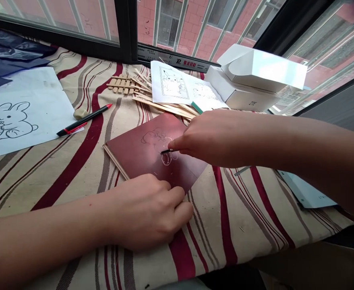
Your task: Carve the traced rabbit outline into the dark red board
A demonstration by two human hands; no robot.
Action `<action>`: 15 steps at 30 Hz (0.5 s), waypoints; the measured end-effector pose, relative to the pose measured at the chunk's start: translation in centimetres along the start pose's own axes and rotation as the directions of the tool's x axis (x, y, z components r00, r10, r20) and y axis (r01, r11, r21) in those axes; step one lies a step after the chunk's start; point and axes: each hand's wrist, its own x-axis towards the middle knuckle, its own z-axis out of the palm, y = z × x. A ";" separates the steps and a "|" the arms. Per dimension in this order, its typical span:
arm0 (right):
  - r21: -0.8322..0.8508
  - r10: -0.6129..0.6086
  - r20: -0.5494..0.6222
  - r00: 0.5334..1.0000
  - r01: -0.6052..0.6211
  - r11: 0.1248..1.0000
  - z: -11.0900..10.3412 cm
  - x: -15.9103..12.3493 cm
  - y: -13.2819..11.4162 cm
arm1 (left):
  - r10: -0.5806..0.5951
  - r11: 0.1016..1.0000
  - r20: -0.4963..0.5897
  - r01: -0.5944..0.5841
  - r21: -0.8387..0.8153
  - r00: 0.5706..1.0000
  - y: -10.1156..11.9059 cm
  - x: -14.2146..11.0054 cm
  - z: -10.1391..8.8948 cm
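A reddish-brown board (143,157) lies tilted on the striped cloth, with a rabbit outline on its face, partly in dark lines and partly in pale cut ones. My right hand (207,135) pinches a thin, dark-tipped carving tool (166,152), its tip touching the board beside the pale lines. Most of that tool is hidden by the hand. My left hand (157,211) is closed at the board's near edge, gripping it there; the fingertips are out of sight.
On the left lie a rabbit drawing (10,117), a black-and-red pen (86,119) and a lump of eraser (80,113). Behind the board are wooden sticks (164,105), printed sheets (172,84) and a white box (252,94) by the window. A pale blue-white packet (312,191) rests at right.
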 end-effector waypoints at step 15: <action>0.196 0.084 -0.054 0.995 -0.072 0.978 2.4 -2.5 -1.0 | -0.097 0.992 0.186 0.080 0.099 0.978 0.1 1.5 -1.0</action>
